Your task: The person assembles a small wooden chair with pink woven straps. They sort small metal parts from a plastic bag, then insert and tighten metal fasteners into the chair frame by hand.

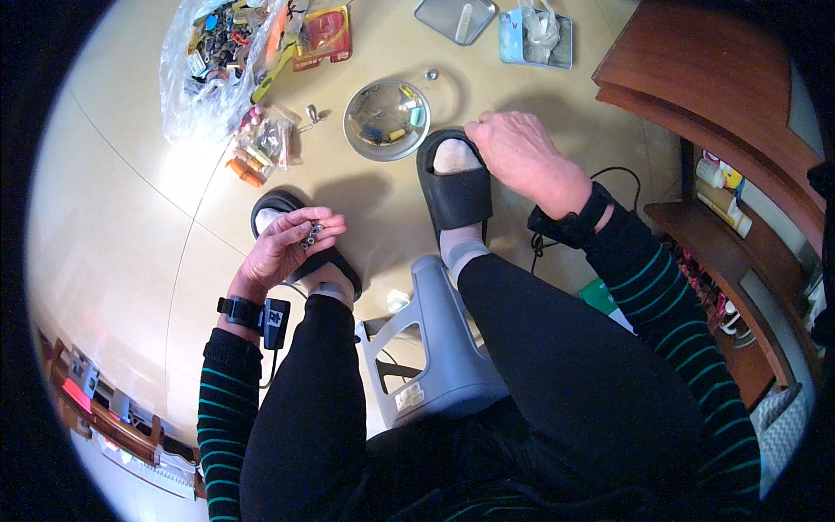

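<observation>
My left hand [294, 242] is turned palm up above the left slipper, its fingers curled around several small silver ring-shaped metal pieces [310, 236]. Beside the toe of the right black slipper [461, 196] is my right hand [522, 155]. Its fingers are bent downward and closed, and the fingertips are hidden, so I cannot tell what they hold. On the floor between the feet and the far edge stands a round see-through bowl [384, 157] with small yellow, blue and green pieces in it. A little silver metal part [431, 75] lies at the bowl's upper right.
A clear plastic bag of mixed small parts [187, 109] lies far left, beside a red and yellow package [335, 39]. Small bags and orange pieces [248, 170] lie nearer. Far right are a metal tin [561, 54] and its lid [435, 16]. A wooden cabinet [696, 74] borders the right.
</observation>
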Available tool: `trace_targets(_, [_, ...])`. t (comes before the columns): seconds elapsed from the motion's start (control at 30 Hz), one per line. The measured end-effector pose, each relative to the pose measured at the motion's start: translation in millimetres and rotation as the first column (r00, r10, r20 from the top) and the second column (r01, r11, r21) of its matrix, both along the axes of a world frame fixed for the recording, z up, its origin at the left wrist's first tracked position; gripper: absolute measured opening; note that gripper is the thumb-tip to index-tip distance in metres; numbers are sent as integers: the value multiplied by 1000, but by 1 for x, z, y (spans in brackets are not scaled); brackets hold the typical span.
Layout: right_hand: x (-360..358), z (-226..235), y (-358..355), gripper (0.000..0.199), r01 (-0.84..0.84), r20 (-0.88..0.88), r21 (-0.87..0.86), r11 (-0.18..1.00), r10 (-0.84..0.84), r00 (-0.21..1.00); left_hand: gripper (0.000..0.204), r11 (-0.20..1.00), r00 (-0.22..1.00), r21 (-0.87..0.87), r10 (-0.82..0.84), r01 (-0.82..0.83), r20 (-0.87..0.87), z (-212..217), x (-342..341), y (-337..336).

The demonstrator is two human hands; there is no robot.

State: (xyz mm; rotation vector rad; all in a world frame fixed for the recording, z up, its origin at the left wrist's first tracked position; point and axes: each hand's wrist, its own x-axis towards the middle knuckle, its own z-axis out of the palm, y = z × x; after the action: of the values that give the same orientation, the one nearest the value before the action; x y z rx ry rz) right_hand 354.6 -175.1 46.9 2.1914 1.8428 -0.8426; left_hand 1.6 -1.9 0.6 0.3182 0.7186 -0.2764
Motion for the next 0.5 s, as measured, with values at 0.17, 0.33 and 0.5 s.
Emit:
trace_targets(0.17, [3,-2,-4,16,15,6,-40,999,-15,1000,44,999,996,-14,38,-37,77,1,3,-1])
trace_targets(0.33, [-1,0,-5,14,44,-16,-56,997,-45,999,70,993,992,-32,115,-116,-47,3,2,0])
trace_targets(0.5, [3,7,-12,13,59,-73,-43,997,-62,995,86,952,955,-82,295,-295,-15,12,3,12])
